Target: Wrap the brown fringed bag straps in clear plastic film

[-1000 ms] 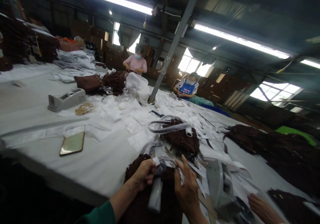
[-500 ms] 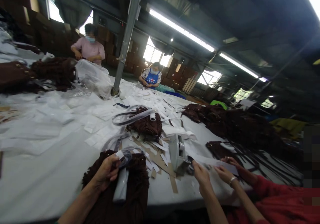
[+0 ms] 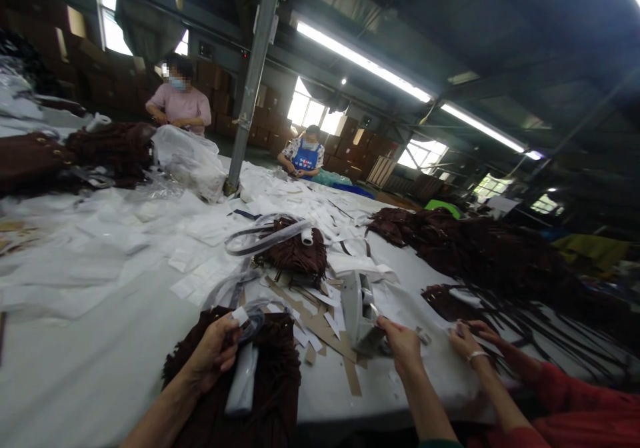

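Observation:
My left hand is closed over a dark brown fringed bag at the table's front edge. Pinched in its fingers is a small white piece, against a coiled strap wrapped in clear film. Below the fingers a white wrapped roll lies on the bag. My right hand has its fingertips pressed together at the front of a grey tape dispenser. A shiny bit of tape seems to be between them, though it is hard to make out.
A second fringed bag lies behind, amid cardboard strips and white paper scraps. At right, a co-worker in red sleeves works close to my right arm. Brown bags are heaped beyond. A metal post rises from the table.
My right hand has moved slightly left and up to the dispenser's front. The co-worker's hands have shifted right, away from it. My left hand stays on the bag.

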A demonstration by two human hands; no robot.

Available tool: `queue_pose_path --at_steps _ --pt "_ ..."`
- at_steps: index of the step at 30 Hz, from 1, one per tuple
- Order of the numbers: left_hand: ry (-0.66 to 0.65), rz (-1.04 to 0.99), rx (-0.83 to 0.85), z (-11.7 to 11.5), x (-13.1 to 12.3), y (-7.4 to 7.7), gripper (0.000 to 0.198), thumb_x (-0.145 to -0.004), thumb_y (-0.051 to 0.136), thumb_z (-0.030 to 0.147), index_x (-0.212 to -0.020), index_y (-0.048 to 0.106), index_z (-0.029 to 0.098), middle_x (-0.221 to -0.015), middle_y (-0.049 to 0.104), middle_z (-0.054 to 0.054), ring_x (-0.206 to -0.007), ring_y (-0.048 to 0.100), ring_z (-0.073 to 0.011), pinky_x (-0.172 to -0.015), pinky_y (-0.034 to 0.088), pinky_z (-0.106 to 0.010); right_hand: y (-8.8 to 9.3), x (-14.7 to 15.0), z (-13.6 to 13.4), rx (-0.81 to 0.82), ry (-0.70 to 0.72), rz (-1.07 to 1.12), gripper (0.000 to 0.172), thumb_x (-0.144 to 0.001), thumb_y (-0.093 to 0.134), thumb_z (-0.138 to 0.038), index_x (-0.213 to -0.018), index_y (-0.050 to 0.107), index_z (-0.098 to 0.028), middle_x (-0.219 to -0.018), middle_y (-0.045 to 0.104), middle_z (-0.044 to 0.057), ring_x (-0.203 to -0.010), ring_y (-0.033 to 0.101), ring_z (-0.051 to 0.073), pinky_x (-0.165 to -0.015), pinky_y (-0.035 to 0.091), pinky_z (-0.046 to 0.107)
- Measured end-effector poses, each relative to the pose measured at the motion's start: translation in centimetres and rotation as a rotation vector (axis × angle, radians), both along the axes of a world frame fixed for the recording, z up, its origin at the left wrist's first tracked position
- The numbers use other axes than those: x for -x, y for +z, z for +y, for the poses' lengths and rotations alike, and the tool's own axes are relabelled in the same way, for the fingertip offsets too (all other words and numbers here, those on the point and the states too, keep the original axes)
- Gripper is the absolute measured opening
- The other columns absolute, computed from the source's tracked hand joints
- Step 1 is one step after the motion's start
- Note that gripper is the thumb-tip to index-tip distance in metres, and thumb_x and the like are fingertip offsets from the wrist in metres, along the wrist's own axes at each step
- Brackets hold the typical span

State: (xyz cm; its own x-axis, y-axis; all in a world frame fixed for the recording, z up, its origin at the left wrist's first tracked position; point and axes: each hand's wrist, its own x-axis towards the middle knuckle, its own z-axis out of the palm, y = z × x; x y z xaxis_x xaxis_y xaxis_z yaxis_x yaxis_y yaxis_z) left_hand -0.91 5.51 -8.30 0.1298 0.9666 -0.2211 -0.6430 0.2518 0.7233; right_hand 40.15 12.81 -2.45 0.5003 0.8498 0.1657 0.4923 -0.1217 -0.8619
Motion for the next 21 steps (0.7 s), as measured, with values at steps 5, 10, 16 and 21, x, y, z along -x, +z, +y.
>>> queue_pose_path --at_steps 5,10,16,21 --pt "-0.007 -0.002 0.0 0.1 0.1 -0.4 0.027 -0.075 0.065 0.038 -0.078 0.045 0.019 -0.059 0.046 0.01 -0.027 0.024 0.0013 -0.024 0.022 -0.012 -0.6 0.1 -2.0 -0.039 -0.124 0.128 0.054 -0.054 0.068 -0.054 -0.082 0.074 -0.008 -0.082 0.074 0.013 -0.084 0.066 0.028 -0.073 0.053 0.035" --pt "0.004 -0.019 -0.019 -0.1 0.0 -0.6 0.024 -0.078 0.062 0.036 -0.079 0.046 0.018 -0.061 0.046 0.01 -0.028 0.022 0.0024 -0.025 0.023 -0.01 -2.0 0.7 -4.9 0.035 -0.119 0.155 0.059 -0.052 0.068 -0.06 -0.079 0.074 -0.008 -0.078 0.073 0.014 -0.075 0.067 0.028 -0.063 0.054 0.035" --pt "0.021 -0.015 -0.02 -0.4 -0.2 -0.3 0.024 -0.079 0.062 0.036 -0.082 0.047 0.018 -0.061 0.046 0.01 -0.028 0.021 0.0028 -0.026 0.022 -0.01 -3.7 1.5 -5.5 0.127 -0.054 0.048 0.054 -0.058 0.057 -0.066 -0.066 0.072 -0.014 -0.059 0.068 0.009 -0.058 0.064 0.024 -0.052 0.048 0.03" --pt "0.023 -0.011 -0.026 -0.2 -0.1 -0.3 0.026 -0.077 0.063 0.036 -0.079 0.044 0.019 -0.059 0.046 0.011 -0.028 0.022 0.0024 -0.025 0.022 -0.01 -3.7 1.0 -5.7 0.16 -0.063 -0.143 0.04 -0.059 0.054 -0.059 -0.052 0.066 -0.021 -0.05 0.063 0.007 -0.056 0.06 0.025 -0.053 0.041 0.032"
